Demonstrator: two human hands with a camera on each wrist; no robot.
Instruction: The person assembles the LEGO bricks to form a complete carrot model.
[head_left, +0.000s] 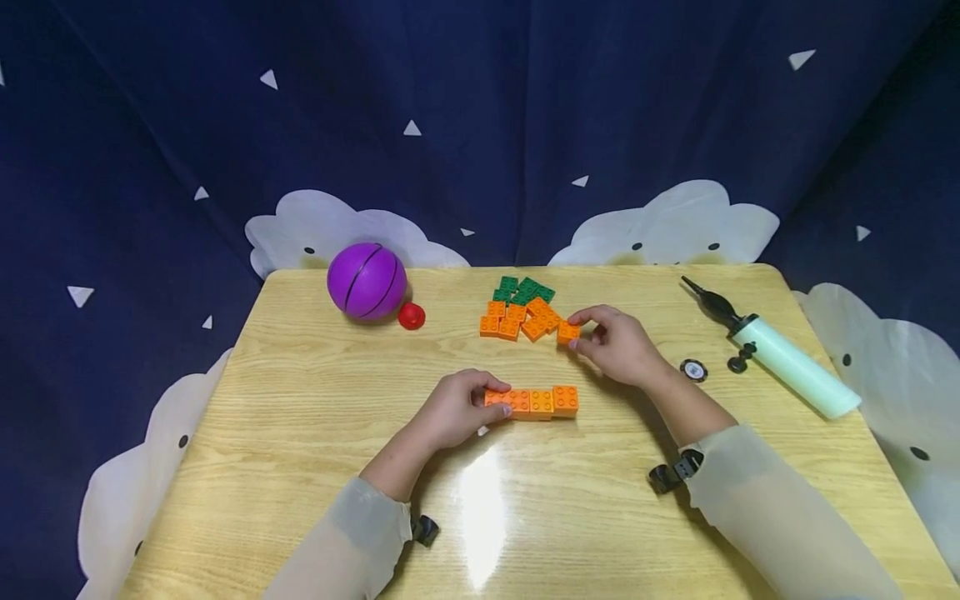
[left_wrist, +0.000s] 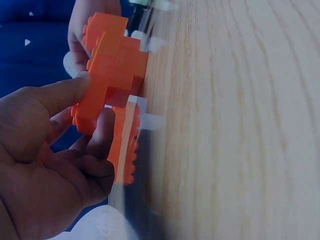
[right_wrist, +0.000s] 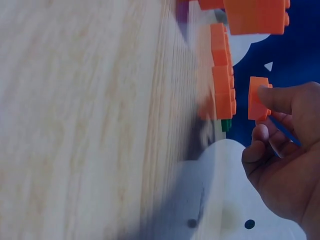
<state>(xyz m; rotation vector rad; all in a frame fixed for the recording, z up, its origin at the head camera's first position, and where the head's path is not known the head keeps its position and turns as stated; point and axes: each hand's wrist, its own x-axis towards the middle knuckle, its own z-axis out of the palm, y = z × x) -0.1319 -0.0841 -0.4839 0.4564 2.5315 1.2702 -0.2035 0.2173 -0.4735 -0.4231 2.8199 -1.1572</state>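
Now the right hand (head_left: pixel 621 346) has an orange block (head_left: pixel 567 335) pinched between thumb and fingers, raised off the table (head_left: pixel 300 442) at the right edge of the orange pile (head_left: pixel 490 325). And the left hand (head_left: pixel 453 410) grips the left end of a stepped orange row (head_left: pixel 542 406), nearer the camera. Looks like the fetching step of a build! Next, I'd judge, calls for bringing that block over, studs aligned, row kept steady. Beyond: green blocks (head_left: pixel 531 289) behind the pile, purple ball (head_left: pixel 366 282) left.
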